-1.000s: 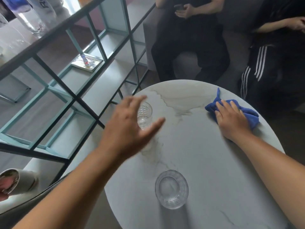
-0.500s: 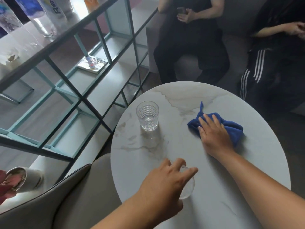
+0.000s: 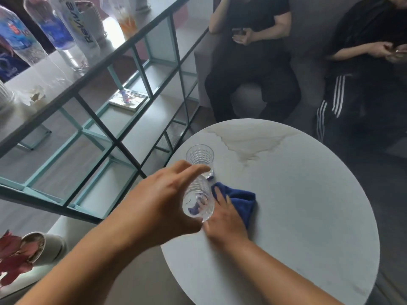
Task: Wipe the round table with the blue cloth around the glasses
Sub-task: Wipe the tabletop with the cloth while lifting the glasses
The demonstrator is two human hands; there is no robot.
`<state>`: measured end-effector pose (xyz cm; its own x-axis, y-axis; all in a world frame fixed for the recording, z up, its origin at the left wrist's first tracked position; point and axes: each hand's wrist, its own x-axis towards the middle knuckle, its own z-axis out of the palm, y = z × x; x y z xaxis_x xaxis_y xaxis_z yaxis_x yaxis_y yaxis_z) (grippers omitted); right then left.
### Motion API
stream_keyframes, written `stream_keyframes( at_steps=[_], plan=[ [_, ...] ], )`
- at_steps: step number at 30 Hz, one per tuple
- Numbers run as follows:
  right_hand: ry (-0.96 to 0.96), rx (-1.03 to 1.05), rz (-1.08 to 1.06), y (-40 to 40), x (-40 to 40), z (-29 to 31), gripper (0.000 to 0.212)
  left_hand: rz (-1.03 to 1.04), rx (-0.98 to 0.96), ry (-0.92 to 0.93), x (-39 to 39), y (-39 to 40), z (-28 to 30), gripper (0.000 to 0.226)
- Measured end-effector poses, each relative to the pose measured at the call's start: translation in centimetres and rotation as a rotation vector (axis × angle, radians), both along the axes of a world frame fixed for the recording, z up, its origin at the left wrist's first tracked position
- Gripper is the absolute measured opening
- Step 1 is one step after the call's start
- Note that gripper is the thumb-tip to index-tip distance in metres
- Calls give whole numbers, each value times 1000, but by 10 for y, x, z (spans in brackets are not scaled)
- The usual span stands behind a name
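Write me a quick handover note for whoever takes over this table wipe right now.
Left hand: grip shut on the lifted glass, held tilted above the table's near-left part.
Right hand: pressed flat on the blue cloth, beneath and just right of the lifted glass.
Second glass stands upright on the round table, just beyond the hands.
Done: cannot tell from this view which areas are wiped.
Left: wipe where the lifted glass stood, set it down, then clean around the second glass.

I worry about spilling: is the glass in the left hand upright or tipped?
Tipped. The left hand holds the glass lifted above the round table, its base turned toward the camera. It looks empty.
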<state>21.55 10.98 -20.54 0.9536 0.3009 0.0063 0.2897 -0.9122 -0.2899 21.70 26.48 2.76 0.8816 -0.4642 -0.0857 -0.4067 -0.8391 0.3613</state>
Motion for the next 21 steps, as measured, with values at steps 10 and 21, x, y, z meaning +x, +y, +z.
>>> stream_keyframes(
  at_steps=[10, 21],
  plan=[
    [-171, -31, 364, 4, -94, -10, 40, 7, -61, 5, 53, -48, -14, 95],
    [-189, -136, -3, -171, -99, -18, 50, -7, -20, 69, 73, -75, -37, 92]
  ],
)
